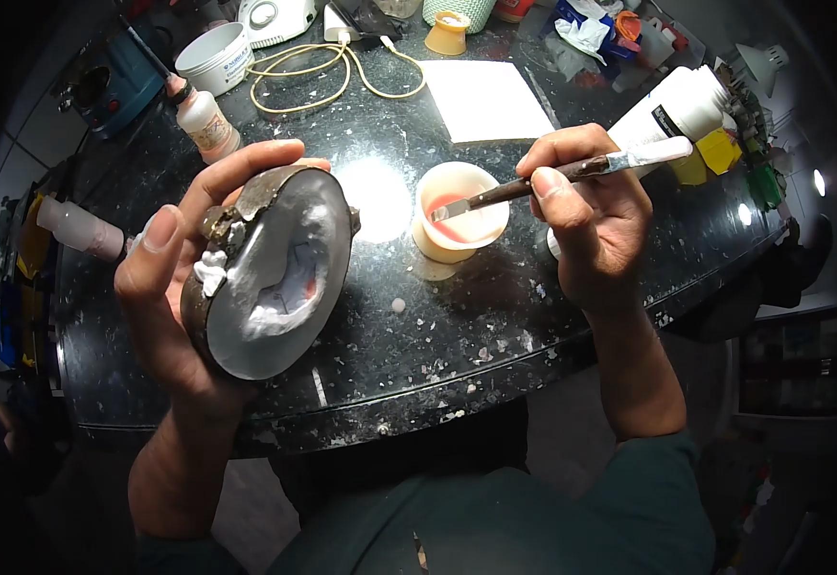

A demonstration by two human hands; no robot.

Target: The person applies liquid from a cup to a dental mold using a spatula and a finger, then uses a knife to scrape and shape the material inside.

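Note:
My left hand (164, 278) grips a dark metal flask (279, 278) from its left side, tilted so that its pale grey filling and hollow face up. A little pink shows in the hollow. Between thumb and fingers of my right hand (596, 206) is a spatula (543, 182) with a dark handle. One of its blades reaches into a white cup (461, 244) that holds pink material; the other, coated white, points right. The cup stands on the black worktop between my hands.
Behind are a white sheet (488, 101), a coiled cable (318, 81), a white tub (212, 59) and a small orange cup (448, 34). A dropper bottle (207, 125) stands back left, another bottle (83, 228) far left, a large white bottle (672, 105) back right.

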